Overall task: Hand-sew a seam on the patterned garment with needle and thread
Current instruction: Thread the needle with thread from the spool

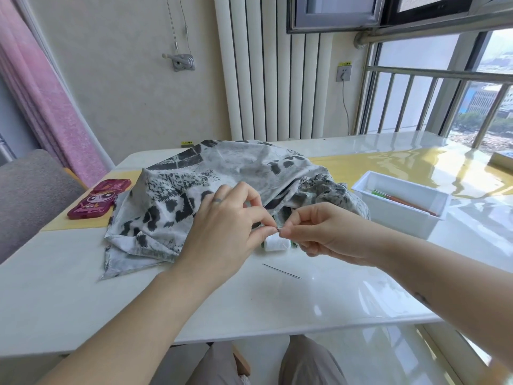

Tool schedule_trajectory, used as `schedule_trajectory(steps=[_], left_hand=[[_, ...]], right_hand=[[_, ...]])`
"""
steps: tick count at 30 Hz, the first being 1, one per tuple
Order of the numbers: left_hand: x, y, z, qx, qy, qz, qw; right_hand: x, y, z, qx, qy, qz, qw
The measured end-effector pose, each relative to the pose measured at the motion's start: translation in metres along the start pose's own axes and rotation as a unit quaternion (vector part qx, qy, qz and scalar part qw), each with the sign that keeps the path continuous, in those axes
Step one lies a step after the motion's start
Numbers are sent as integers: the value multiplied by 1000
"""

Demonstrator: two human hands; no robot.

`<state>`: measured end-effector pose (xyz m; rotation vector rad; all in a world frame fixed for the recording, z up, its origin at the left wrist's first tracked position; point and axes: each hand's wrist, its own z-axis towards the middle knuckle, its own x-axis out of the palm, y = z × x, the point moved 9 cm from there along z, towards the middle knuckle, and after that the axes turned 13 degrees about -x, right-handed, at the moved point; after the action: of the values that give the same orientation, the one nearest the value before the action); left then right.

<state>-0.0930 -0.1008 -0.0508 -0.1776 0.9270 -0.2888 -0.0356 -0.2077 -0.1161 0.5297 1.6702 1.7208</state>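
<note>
Loose needle [281, 271]: lies flat on the glossy white table [83, 287], nearest the person and apart from both hands.
Left hand [230, 218]: thumb and forefinger are pressed together on a dark sliver [277, 228]; the other fingers are loosely curled, one wearing a ring.
Right hand [324, 232]: thumb and forefinger pinch at the same spot, tip to tip with the left; the remaining fingers curl under.
Dark sliver: too small to tell whether it is a needle or a thread end.
Step, as judged: threading or knotting; no stitching on the cloth shows yet.
Spool [276, 243]: white thread, on its side just below the fingertips.
Patterned garment [194, 184]: heaped on the table behind and left of the hands, with the left hand over its near part; neither hand holds it.
Tray [399, 220]: white, at the right, holding thin sticks.
Phone case [100, 200]: pink, far left.
Risk, slip: so fine a pinch could lose the sliver onto the pale, reflective top, where it would be hard to find.
Risk, prick: a wrist lowered carelessly could land on the loose needle.
Risk, spool: a tug on the thread may roll it away.
</note>
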Motion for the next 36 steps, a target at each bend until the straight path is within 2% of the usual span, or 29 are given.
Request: schedule_trajectory(steps=[3, 6, 8, 11, 15, 20, 27, 29, 31, 34, 36], left_hand=[[13, 6, -2, -16, 20, -6, 1000], [41, 4, -9, -31, 120, 27, 992], [60, -1, -15, 0, 175, 85, 981], [75, -20, -22, 87, 191, 132, 969], [100, -24, -25, 131, 230, 249, 932], [110, -43, -25, 192, 268, 331, 884], [124, -61, -25, 235, 374, 365, 820], [123, -63, -25, 234, 377, 358, 822], [115, -60, -21, 202, 377, 319, 846], [95, -37, -3, 64, 387, 148, 908], [80, -10, 11, -59, 380, -21, 923]], right_hand=[[-15, 2, 0, -32, -31, -33, 998], [-32, 4, -2, -47, -65, -121, 989], [-41, 6, -4, -47, -86, -167, 981], [-53, 15, -8, -63, -124, -232, 963], [-63, 26, -7, -83, -145, -281, 945], [-66, 31, -8, -78, -147, -294, 941], [-67, 32, -8, -68, -143, -310, 938], [-67, 32, -8, -69, -140, -307, 939], [-69, 30, -10, -67, -143, -299, 941], [-73, 22, -12, -59, -155, -248, 955], [-72, 16, -12, -61, -171, -170, 969]])
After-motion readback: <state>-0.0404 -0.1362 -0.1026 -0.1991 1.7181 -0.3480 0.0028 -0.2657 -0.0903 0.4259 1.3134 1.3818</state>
